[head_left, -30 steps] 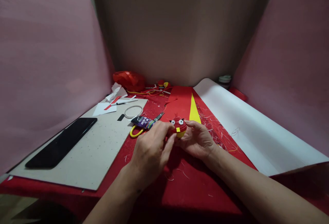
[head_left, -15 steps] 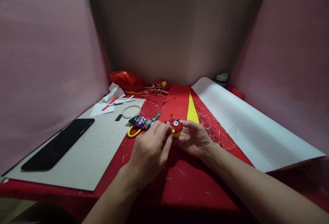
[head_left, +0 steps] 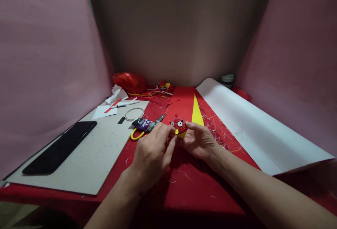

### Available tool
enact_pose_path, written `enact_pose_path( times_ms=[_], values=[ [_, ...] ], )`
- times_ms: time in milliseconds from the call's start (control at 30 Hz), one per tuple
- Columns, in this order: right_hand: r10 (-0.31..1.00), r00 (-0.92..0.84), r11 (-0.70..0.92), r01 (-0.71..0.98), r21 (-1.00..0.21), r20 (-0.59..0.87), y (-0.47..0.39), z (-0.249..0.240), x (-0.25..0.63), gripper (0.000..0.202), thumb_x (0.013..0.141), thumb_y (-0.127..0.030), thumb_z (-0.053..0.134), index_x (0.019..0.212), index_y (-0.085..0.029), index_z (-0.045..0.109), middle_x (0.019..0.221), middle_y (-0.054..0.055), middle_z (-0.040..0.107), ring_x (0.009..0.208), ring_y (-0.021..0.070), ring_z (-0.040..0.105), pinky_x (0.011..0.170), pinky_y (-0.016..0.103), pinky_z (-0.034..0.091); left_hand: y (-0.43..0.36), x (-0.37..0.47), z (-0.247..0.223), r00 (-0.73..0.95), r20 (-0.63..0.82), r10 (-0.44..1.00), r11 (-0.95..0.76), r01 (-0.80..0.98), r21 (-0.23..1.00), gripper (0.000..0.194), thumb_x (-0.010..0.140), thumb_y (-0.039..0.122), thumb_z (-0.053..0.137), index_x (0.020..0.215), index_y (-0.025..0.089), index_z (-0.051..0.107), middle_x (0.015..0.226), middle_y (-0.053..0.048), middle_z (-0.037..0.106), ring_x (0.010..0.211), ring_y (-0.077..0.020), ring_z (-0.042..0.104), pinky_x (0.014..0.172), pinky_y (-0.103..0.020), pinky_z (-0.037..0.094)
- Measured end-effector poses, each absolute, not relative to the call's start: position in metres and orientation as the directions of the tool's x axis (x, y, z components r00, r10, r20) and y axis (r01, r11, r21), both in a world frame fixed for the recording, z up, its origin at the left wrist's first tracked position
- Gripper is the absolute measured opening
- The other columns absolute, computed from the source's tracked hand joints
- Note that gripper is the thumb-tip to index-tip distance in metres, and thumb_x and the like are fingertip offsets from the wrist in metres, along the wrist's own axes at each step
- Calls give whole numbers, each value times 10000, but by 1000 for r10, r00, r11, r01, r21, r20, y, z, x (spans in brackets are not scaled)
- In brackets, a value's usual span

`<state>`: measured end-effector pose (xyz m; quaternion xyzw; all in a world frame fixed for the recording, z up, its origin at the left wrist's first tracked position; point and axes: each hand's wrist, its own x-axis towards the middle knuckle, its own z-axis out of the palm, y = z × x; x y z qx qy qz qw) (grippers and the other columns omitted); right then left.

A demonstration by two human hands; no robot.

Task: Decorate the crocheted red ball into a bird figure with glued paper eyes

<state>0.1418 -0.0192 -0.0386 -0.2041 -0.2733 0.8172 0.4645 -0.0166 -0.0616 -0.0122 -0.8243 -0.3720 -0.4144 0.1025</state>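
Between my hands is a small red and yellow bird figure (head_left: 179, 121) with white round eyes, black brows and a little red crest. My right hand (head_left: 200, 140) holds it from the right, thumb on its upper side and fingers below. The fingers of my left hand (head_left: 151, 148) are closed in a pinch on a small yellow beak piece (head_left: 176, 131) at the bird's front. I cannot tell whether the beak piece is attached. Just beyond my left hand, a dark purple tube (head_left: 144, 124) with printed lettering lies over yellow-handled scissors (head_left: 134, 136).
A grey board (head_left: 89, 166) on the left bears a black phone (head_left: 60, 148), a ring (head_left: 134, 114), a pen and paper scraps. Red sheet (head_left: 181, 102) and yellow sheet (head_left: 197, 113) lie ahead. A curled white sheet (head_left: 252, 130) is at right. Thread bits litter the red cloth.
The bird has turned and shifted up slightly in my right hand, and more of the yellow beak piece shows. My left hand stays nearly in place.
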Motion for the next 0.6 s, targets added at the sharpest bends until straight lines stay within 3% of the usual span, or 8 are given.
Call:
enact_pose_path(
  times_ms=[600],
  values=[
    [868,-496,-363,-662,-656,20,-21,-39,143,119,678,-210,698,788,-172,719,816,39,696,777,188,578,763,339,475,-61,-16,-18,406,741,535,-687,720,101,82,898,115,472,859,166,522,765,-24,568,674,-133,548,610,-243,437]
  ],
)
